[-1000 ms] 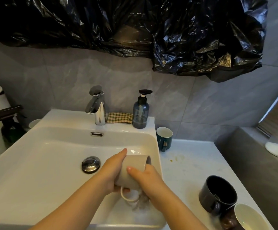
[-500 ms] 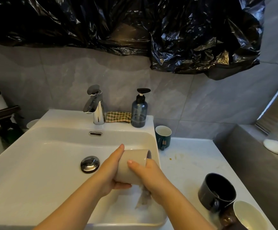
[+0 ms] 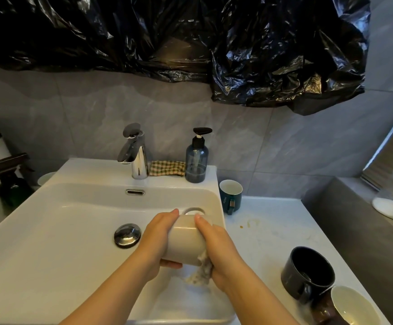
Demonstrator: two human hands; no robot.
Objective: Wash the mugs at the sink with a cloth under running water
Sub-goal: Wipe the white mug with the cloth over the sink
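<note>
Over sink [image 3: 50, 191], left hand [image 3: 158, 240] fingers clamped round mug [image 3: 183, 242]; right hand [image 3: 219, 249] fingers clamped on cloth [image 3: 201, 274], pressed against mug's side.

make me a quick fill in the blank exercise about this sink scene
The left hand and right hand hold a beige ____ over the sink.
The right hand presses a wet ____ against it.
A checked towel lies between the pump bottle and the ____.
Missing: mug; cloth; faucet.
</note>
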